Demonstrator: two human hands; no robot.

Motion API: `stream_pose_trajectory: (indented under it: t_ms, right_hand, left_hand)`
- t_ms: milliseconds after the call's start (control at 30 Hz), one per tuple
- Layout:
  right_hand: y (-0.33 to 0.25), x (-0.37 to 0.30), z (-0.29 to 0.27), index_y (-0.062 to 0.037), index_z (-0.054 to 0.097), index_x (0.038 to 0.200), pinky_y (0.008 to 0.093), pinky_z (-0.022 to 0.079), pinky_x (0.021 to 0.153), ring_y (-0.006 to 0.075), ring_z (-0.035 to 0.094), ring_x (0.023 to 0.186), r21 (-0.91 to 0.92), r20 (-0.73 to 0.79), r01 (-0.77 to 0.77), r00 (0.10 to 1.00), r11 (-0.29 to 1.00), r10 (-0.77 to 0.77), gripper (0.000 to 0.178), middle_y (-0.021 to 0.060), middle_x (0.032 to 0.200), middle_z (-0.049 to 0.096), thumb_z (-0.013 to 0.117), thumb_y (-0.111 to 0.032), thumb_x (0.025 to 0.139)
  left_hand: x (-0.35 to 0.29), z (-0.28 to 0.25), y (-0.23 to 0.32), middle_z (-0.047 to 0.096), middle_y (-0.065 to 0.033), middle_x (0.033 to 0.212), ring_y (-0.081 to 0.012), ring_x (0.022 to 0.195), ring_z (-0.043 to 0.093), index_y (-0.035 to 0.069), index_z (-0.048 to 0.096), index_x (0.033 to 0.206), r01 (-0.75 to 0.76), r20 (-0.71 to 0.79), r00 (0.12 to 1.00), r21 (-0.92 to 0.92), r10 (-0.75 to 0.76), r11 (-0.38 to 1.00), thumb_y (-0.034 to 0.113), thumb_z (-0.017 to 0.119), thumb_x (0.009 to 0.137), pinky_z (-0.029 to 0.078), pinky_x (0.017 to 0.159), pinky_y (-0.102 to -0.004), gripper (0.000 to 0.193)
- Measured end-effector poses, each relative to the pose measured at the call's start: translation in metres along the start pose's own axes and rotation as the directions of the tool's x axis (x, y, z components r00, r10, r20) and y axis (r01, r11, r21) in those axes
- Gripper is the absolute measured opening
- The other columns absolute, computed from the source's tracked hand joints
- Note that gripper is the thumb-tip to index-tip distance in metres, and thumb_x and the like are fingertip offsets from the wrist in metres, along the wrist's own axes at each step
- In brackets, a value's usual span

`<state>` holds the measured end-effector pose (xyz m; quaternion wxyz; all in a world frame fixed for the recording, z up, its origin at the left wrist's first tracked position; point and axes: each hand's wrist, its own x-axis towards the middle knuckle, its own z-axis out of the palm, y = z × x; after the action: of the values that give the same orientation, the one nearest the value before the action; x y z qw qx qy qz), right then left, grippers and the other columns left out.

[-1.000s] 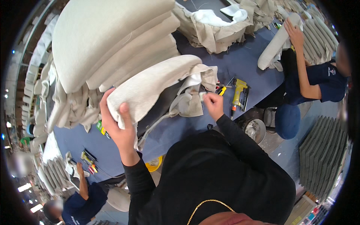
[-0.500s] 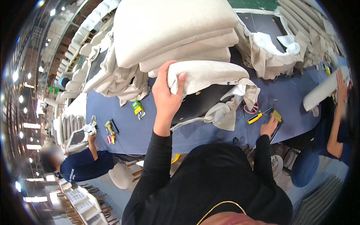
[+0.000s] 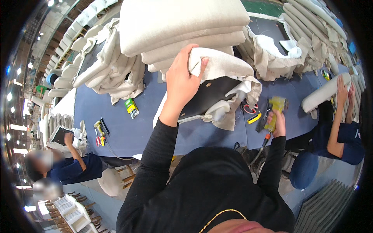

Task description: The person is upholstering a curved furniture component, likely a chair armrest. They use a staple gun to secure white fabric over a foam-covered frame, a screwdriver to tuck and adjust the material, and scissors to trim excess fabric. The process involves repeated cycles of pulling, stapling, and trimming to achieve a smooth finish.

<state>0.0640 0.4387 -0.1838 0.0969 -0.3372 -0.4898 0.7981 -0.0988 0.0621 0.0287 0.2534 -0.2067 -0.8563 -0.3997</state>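
My left hand [image 3: 182, 83] grips the upper left corner of a beige upholstered seat cushion [image 3: 227, 64], thumb in front and fingers behind. The cushion is tilted up, showing its black underside [image 3: 213, 93]. Loose beige fabric and white padding [image 3: 219, 112] bunch along its lower and right edges. To the right of the cushion, my right hand [image 3: 278, 123] is wrapped round the handle of a yellow-green air staple gun [image 3: 276, 104], raised off the table, with an orange hose fitting below. Red-handled scissors [image 3: 249, 108] and a yellow-handled tool [image 3: 254, 118] lie between cushion and gun.
Beige cushions [image 3: 182, 25] are stacked behind on the blue-covered table [image 3: 145, 138]. A fabric-draped pile [image 3: 112, 72], a green-yellow box [image 3: 131, 108] and another staple gun [image 3: 102, 126] stand or lie left. An unfinished cushion [image 3: 272, 50] is back right. Co-workers [image 3: 74, 169] [image 3: 345, 143] are at both sides.
My right hand has picked up the staple gun from the table and raised it. The left hand has tipped the cushion further up and away, showing more of its underside.
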Motion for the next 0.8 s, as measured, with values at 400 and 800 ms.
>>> stream_pose_trajectory:
  t_ms: [400, 800]
  right_hand:
    - [-0.048, -0.215, 0.247, 0.0049, 0.055, 0.134, 0.0269, 0.041, 0.055, 0.0098, 0.046, 0.056, 0.301, 0.472, 0.105, 0.848, 0.948, -0.243, 0.038, -0.0009, 0.067, 0.045, 0.056, -0.025, 0.111]
    - [-0.033, -0.219, 0.257, 0.0003, 0.058, 0.132, 0.0248, 0.039, 0.055, 0.0067, 0.045, 0.056, 0.307, 0.512, 0.091, 0.823, 0.947, -0.245, 0.029, -0.0031, 0.066, 0.045, 0.056, -0.023, 0.113]
  left_hand:
    - [-0.012, -0.003, 0.018, 0.071, -0.0193, 0.129, -0.0400, 0.117, 0.070, 0.008, 0.060, 0.141, -0.023, 0.090, 0.995, -0.112, 0.033, 0.993, 0.025, 0.075, 0.098, 0.056, 0.097, -0.0458, 0.048]
    - [-0.020, -0.013, 0.007, 0.072, -0.0173, 0.128, -0.0379, 0.120, 0.071, 0.012, 0.061, 0.142, 0.023, 0.129, 0.992, -0.173, 0.000, 0.985, 0.012, 0.073, 0.092, 0.055, 0.100, -0.0441, 0.051]
